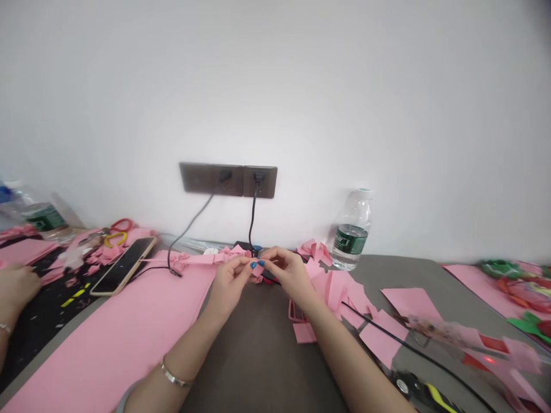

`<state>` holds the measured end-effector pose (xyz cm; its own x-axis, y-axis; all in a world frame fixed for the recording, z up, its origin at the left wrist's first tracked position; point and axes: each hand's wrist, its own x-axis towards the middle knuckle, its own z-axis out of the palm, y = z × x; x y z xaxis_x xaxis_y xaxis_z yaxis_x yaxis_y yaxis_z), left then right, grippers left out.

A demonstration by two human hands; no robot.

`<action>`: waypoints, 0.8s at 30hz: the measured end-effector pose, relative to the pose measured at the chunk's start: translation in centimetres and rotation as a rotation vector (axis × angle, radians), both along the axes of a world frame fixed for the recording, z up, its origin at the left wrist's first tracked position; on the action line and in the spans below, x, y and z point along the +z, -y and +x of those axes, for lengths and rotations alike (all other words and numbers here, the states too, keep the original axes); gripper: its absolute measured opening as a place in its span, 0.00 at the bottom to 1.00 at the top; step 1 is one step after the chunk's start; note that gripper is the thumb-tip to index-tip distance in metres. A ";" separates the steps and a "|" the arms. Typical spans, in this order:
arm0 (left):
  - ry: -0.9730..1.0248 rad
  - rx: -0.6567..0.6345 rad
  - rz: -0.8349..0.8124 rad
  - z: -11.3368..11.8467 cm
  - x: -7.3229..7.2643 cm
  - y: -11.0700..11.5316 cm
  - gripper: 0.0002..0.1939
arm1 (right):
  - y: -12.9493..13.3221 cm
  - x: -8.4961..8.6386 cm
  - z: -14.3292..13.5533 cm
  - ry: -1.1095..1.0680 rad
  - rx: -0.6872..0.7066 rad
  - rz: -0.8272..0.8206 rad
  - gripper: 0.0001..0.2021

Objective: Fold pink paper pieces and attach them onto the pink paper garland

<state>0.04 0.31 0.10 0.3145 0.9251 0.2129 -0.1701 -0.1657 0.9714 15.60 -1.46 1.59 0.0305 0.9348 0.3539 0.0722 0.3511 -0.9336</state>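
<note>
My left hand (229, 282) and my right hand (287, 271) meet over the grey table, fingertips pinched together on a small piece of pink paper (257, 269). Most of the piece is hidden by the fingers. Behind my left hand, a narrow pink paper strip (193, 260) stretches leftward. A heap of folded and cut pink paper (333, 289) lies beside my right wrist. Under my left forearm is a large pink sheet (116, 338).
A phone (124, 267) rests at the left, near scissors (116, 238) and another person's hand (19, 289). A water bottle (352, 235) stands against the wall. Black cords run from the sockets (228, 179). At right lies a tool with a red light (489, 360).
</note>
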 end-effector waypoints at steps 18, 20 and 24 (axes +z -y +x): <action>-0.100 -0.037 -0.099 -0.3 0.8 0.0 0.12 | -0.3 -0.4 0.3 0.052 0.062 0.028 0.09; -0.124 -0.028 -0.034 -0.3 0.7 0.0 0.10 | -0.3 -0.4 0.3 0.044 0.055 0.019 0.10; -0.136 0.056 0.042 -0.3 0.6 -0.2 0.09 | -0.4 -0.4 0.3 0.001 -0.034 -0.002 0.13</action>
